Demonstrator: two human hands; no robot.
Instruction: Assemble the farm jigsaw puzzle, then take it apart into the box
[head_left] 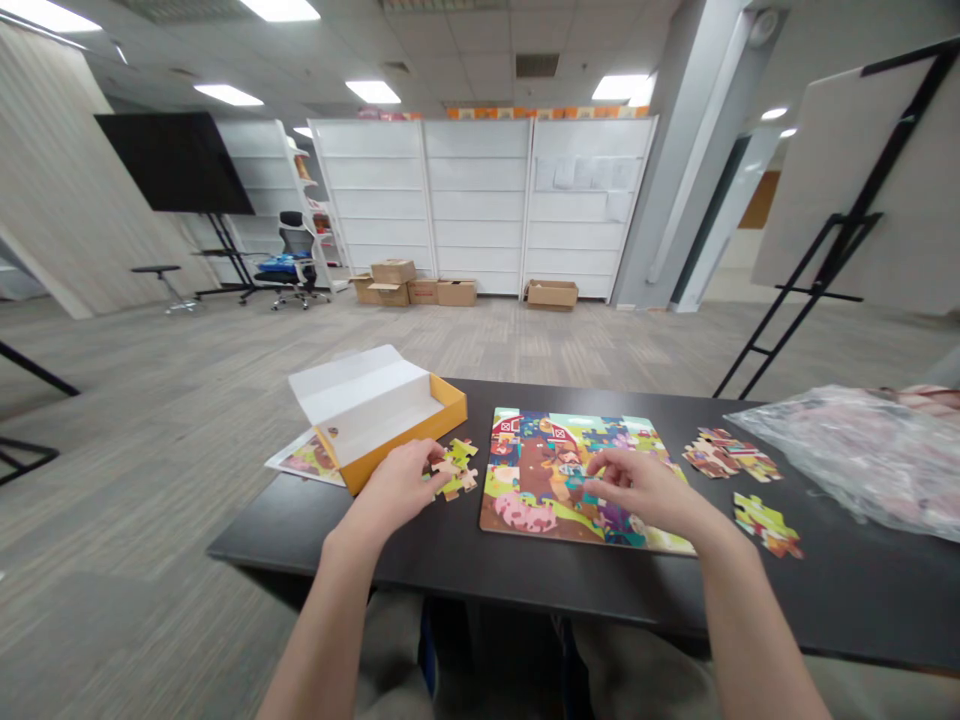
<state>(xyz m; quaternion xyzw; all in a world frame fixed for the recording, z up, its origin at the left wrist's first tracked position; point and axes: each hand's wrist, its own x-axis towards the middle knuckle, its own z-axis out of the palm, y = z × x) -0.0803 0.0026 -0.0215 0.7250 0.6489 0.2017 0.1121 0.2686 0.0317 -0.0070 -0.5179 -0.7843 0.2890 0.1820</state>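
My left hand (403, 482) rests at the near side of the yellow box, its thumb and fingers apart at the edge of loose green puzzle pieces (459, 468). Over the jigsaw puzzle (525, 512) hovers my right hand (634, 484), thumb and index finger spread with a gap between them; no piece can be made out in it. Farm pictures cover the puzzle: a red barn, a pink spotted pig and a figure in the middle. My right hand and forearm hide part of its right side.
An open yellow box (450, 405) with a white inside stands left, over a printed sheet (307, 458). More loose pieces (731, 455) and a green cluster (769, 522) lie right, beside a clear plastic bag (862, 460). The black table's (315, 530) near edge faces me.
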